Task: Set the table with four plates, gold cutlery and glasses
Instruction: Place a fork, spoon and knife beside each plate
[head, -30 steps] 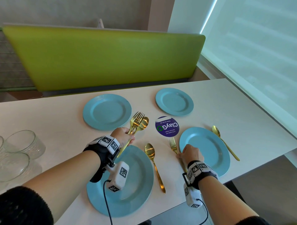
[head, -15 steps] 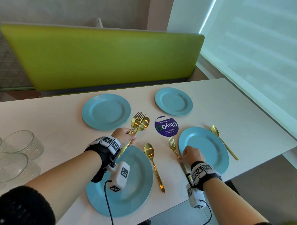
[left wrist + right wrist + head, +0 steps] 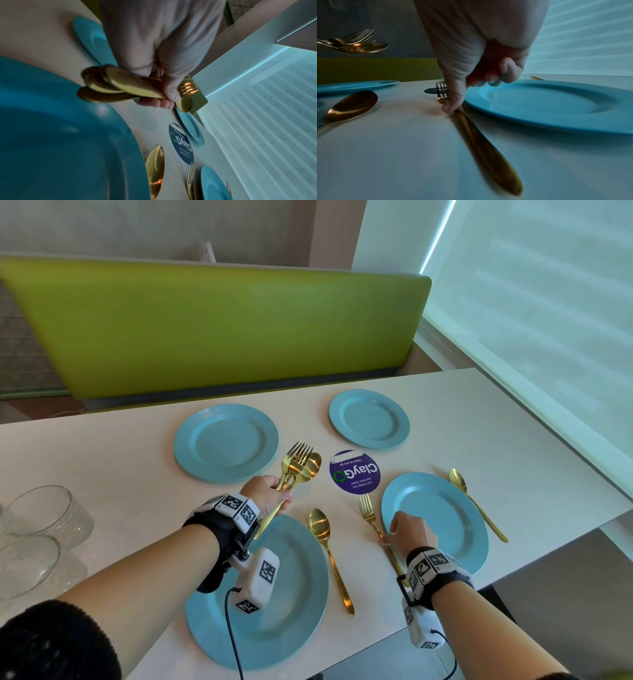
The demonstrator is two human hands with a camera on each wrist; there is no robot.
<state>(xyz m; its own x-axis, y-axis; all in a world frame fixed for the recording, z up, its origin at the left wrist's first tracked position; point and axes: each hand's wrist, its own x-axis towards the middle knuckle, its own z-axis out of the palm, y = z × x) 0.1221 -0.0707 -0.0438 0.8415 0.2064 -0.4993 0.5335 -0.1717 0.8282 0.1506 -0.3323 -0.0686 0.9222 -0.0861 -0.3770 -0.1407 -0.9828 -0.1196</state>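
Four blue plates lie on the white table (image 3: 102, 460): near left (image 3: 291, 611), near right (image 3: 445, 518), far left (image 3: 226, 443), far right (image 3: 370, 419). My left hand (image 3: 279, 494) grips a bundle of gold forks and spoons (image 3: 301, 463) above the near left plate; its fingers wrap the handles (image 3: 120, 83). My right hand (image 3: 394, 534) hovers at the near right plate's left rim. Its thumb tip (image 3: 452, 104) touches a gold fork (image 3: 371, 518) lying flat on the table, while its fingers curl above the rim (image 3: 556, 102) and hold nothing. One gold spoon (image 3: 329, 553) lies between the near plates, and another spoon (image 3: 479, 508) lies right of the near right plate.
Clear glasses (image 3: 44, 515) stand in a group at the table's left edge. A round purple sticker (image 3: 354, 472) lies flat among the plates. A green bench back (image 3: 222, 330) runs behind the table. The table's right edge drops off beside a window blind.
My right wrist has shifted a little to the right, uncovering more of the fork's handle; the fork stays on the table. My left hand and its bundle have barely moved.
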